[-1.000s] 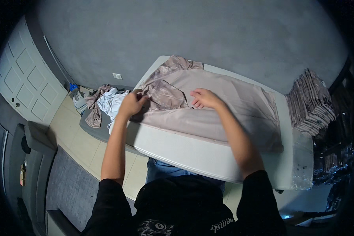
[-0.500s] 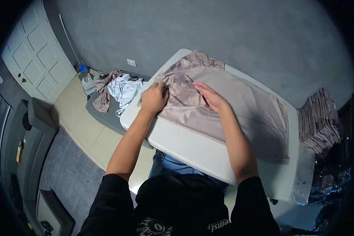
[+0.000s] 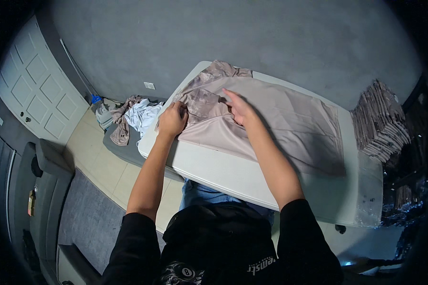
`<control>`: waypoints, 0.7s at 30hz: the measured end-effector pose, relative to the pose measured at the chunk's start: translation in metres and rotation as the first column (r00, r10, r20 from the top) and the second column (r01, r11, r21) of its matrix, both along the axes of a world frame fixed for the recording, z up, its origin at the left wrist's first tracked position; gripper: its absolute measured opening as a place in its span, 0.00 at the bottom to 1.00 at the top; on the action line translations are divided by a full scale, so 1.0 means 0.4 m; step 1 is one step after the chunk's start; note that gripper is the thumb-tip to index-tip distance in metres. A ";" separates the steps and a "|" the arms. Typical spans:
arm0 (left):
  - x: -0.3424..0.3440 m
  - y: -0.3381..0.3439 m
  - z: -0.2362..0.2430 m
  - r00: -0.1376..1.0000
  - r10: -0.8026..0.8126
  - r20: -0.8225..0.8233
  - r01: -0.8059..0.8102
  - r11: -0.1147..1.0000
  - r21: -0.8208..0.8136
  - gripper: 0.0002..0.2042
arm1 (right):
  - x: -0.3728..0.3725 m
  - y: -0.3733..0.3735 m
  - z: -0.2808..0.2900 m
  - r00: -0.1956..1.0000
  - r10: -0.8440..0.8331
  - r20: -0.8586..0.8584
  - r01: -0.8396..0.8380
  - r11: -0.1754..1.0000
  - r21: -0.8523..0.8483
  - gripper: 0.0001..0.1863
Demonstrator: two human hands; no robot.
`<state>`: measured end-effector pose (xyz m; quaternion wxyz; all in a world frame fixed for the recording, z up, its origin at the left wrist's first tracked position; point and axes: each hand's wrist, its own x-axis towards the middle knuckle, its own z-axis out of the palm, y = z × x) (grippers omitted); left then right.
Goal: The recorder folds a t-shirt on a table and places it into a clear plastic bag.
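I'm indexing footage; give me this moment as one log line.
left hand: curled at fabric; right hand: open at fabric; fabric: spread on table; folded stack: table's right end; white cloth: left of table

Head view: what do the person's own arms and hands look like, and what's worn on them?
Bare left hand and bare right hand, with no gloves or wristwatch visible. Both forearms are uncovered. The short black sleeves end near the elbows and belong to a black shirt with pale printing.

A white door (image 3: 40, 83) stands beside grey walls (image 3: 280, 38).
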<state>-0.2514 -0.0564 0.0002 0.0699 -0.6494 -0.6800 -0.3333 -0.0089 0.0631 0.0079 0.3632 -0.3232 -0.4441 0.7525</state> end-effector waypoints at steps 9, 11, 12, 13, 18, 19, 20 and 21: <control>0.002 0.032 -0.013 0.999 0.052 0.003 -0.052 0.998 -0.033 0.17 | 0.150 0.097 -0.032 0.846 -0.446 -0.293 0.472 0.882 0.020 0.21; -0.019 0.063 0.002 0.996 0.084 -0.014 -0.085 0.994 -0.066 0.21 | 0.178 0.098 -0.011 0.947 -0.310 -0.085 0.319 0.936 0.149 0.17; -0.026 0.095 0.011 0.993 0.091 -0.071 -0.099 0.989 -0.110 0.23 | 0.202 0.098 -0.004 0.974 -0.169 0.153 0.131 0.965 0.228 0.13; -0.033 0.108 0.016 0.986 0.109 -0.125 -0.129 0.978 -0.165 0.26 | 0.217 0.081 0.012 0.973 -0.166 0.163 0.128 0.967 0.220 0.13; 0.016 0.270 0.076 1.000 0.009 0.001 -0.008 0.929 -0.370 0.33 | 0.414 0.011 0.033 0.795 -0.079 0.601 -0.369 0.724 0.583 0.18; 0.028 0.302 0.074 0.994 -0.087 0.059 0.103 0.928 -0.359 0.29 | 0.487 0.004 0.015 0.763 -0.165 0.624 -0.366 0.686 0.629 0.18; 0.037 0.328 0.063 0.977 -0.182 0.115 0.211 0.916 -0.341 0.26 | 0.563 -0.001 -0.002 0.728 -0.251 0.638 -0.367 0.644 0.671 0.18; 0.023 0.337 0.034 0.977 -0.175 0.125 0.208 0.913 -0.351 0.26 | 0.619 -0.017 -0.005 0.620 -0.359 0.698 -0.375 0.646 0.665 0.19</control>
